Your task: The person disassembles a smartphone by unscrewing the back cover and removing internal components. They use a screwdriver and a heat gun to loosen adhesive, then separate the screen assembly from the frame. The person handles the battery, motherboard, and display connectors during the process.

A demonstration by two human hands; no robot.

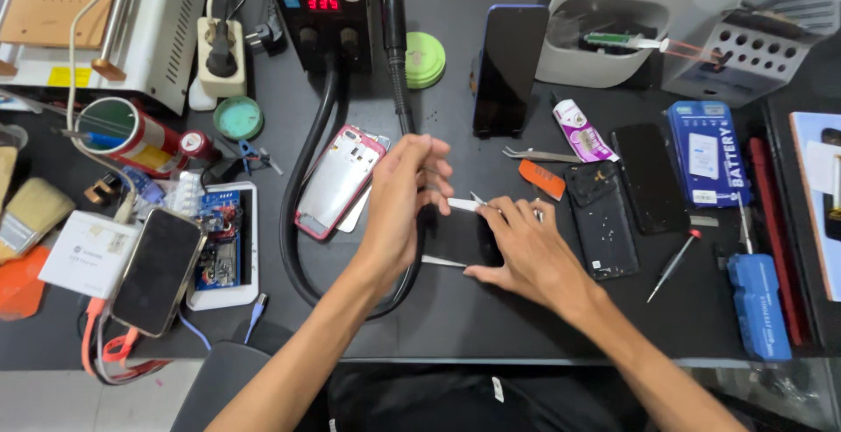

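A black phone (457,237) lies flat on the dark workbench in front of me, with a white strip at its top and bottom edges. My left hand (396,208) curls over the phone's left side and grips the black hot-air wand (401,103), whose hose loops down the bench. My right hand (524,248) rests on the phone's right side, fingers pinching thin metal tweezers (478,199) at the upper white strip.
A rework station (320,11) with a red display stands at the back. A pink phone frame (337,180) lies to the left, an opened phone (223,244) and a black phone (158,270) farther left. Right: phone back (603,219), screwdriver (673,265), battery box (708,153), spare tweezers (534,154).
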